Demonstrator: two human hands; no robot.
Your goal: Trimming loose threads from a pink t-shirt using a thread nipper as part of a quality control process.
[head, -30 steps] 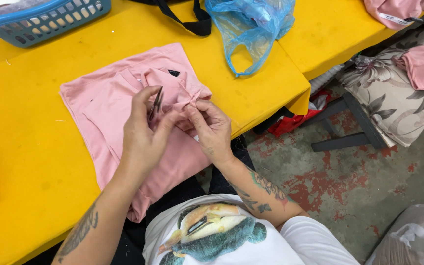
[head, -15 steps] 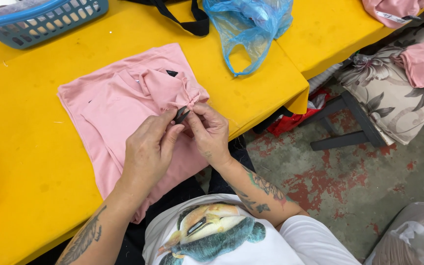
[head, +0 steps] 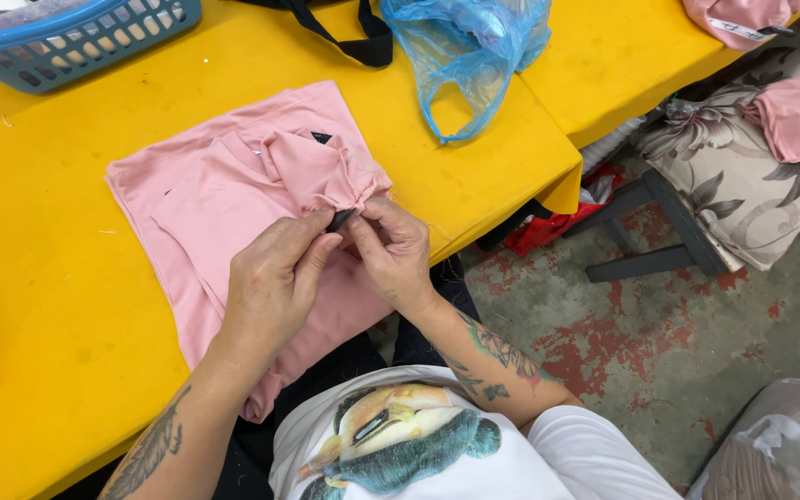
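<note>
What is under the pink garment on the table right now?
The pink garment lies flat on the yellow table, its lower edge hanging over the table's rim. Both hands cover its near corner. Anything beneath the cloth is hidden.

Garment workshop: yellow worktable (head: 39, 278), pink garments (head: 233, 213)

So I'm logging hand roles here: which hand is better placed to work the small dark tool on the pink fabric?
Likely the left hand: its fingertips pinch the small dark tool, while the right hand bunches the pink garment beside it.
</note>
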